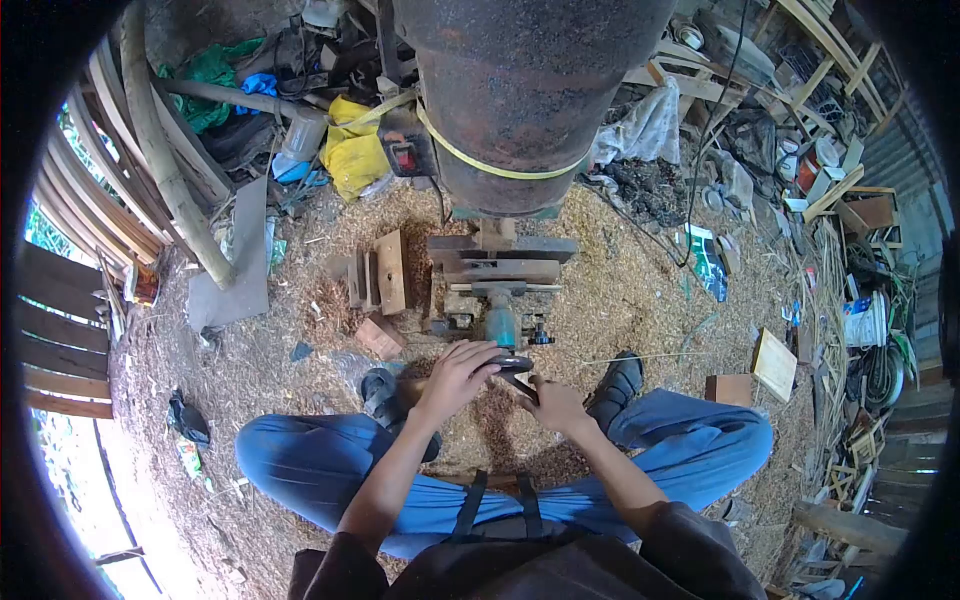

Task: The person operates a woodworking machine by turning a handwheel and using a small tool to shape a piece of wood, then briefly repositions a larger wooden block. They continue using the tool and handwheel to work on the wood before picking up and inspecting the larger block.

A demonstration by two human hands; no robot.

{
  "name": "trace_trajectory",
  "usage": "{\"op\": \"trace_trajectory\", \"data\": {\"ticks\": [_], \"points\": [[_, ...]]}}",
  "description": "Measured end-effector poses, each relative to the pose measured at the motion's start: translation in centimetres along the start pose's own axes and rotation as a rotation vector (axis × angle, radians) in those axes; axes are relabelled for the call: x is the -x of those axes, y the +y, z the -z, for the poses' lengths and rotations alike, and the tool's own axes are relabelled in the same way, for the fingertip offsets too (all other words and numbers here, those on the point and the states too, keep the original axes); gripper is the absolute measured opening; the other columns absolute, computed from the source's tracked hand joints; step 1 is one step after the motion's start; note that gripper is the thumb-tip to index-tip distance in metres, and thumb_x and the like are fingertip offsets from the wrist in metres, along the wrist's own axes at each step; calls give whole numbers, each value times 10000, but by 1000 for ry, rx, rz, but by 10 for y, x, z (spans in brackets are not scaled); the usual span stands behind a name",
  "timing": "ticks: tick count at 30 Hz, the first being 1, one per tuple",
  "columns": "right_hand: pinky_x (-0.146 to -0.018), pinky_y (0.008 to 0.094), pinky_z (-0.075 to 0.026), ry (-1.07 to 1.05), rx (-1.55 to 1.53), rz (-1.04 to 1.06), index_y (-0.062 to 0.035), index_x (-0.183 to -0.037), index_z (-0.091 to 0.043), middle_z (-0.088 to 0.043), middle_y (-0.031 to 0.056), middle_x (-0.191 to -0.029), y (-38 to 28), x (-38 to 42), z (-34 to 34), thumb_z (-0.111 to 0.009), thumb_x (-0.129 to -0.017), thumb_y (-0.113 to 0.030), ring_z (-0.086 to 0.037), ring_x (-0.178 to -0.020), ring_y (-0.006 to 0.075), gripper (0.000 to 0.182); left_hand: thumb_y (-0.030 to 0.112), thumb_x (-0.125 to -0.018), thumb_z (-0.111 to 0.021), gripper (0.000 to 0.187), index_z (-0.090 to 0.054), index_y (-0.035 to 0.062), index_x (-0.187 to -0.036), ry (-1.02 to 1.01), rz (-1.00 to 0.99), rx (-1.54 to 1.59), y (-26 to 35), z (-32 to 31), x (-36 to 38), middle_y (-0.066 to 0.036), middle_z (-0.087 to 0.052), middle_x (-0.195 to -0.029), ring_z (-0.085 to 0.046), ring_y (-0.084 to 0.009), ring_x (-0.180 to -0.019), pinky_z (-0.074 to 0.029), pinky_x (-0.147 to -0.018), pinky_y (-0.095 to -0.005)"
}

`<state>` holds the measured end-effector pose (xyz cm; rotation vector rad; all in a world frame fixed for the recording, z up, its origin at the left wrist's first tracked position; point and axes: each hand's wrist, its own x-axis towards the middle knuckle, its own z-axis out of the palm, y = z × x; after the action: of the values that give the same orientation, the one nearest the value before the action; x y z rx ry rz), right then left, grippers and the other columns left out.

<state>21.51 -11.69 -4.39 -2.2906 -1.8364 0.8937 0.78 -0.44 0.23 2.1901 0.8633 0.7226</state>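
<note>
Both hands are at a dark handwheel (514, 363) on the near end of a green machine part (501, 325), which looks like a lathe tailstock. My left hand (458, 378) lies over the wheel's left side, fingers bent on the rim. Lower on the right, my right hand (556, 404) is closed round the wheel's edge; its fingertips are partly hidden. A small black knob (541, 334) sticks out to the right of the green part. Behind it run the machine's dark metal rails (500, 270), below a large rusty drum (530, 100).
Wood shavings cover the floor (620, 290). Left of the machine stand wooden boards (392, 272) and a wood block (380, 337). Two more blocks, one brown (728, 390) and one pale (774, 365), lie right. A switch box (405, 155) hangs by the drum, and a cable (690, 225) loops down.
</note>
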Motion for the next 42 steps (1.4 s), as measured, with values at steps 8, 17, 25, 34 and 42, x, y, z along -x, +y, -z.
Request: {"op": "trace_trajectory", "data": {"ticks": [8, 17, 25, 34, 42], "points": [[-543, 475, -535, 212, 14, 193, -86, -846, -657, -665, 166, -637, 10, -3, -44, -610, -945, -394, -672, -572, 356, 327, 192, -892, -716, 296, -719, 38, -1144, -9, 5, -2, 2, 4, 0, -128, -707, -1205, -646, -299, -1143, -444, -1062, -437], [-525, 470, -529, 292, 88, 214, -89, -765, -669, -656, 167, -611, 3, -2, -50, -616, -938, -388, -662, -540, 349, 350, 197, -883, -722, 296, -728, 51, -1140, 2, -15, -8, -1, 0, 0, -111, -715, -1192, -654, -288, -1138, -442, -1071, -447], [-560, 491, -532, 261, 70, 149, -86, -788, -668, -653, 181, -618, -3, -2, -49, -614, -942, -375, -670, -568, 365, 332, 207, -884, -722, 310, -725, 64, -1159, -28, -24, -53, -5, -1, 0, -89, -716, -1204, -637, -266, -1176, -407, -1107, -452], [-632, 503, -548, 175, -111, 96, -59, -954, -672, -680, 198, -693, 17, -4, -45, -625, -935, -363, -688, -670, 395, 308, 234, -893, -727, 366, -700, 41, -1203, -54, 30, -21, -6, -6, -2, -139, -620, -1373, -548, -310, -1316, -368, -1157, -472], [-740, 522, -556, 62, -201, -4, -35, -1018, -689, -712, 242, -828, 2, -5, -30, -640, -903, -429, -706, -791, 424, 414, 259, -914, -706, 387, -682, 40, -1232, -93, 37, -49, -3, -3, -2, -149, -584, -1415, -527, -319, -1335, -346, -1177, -467]]}}
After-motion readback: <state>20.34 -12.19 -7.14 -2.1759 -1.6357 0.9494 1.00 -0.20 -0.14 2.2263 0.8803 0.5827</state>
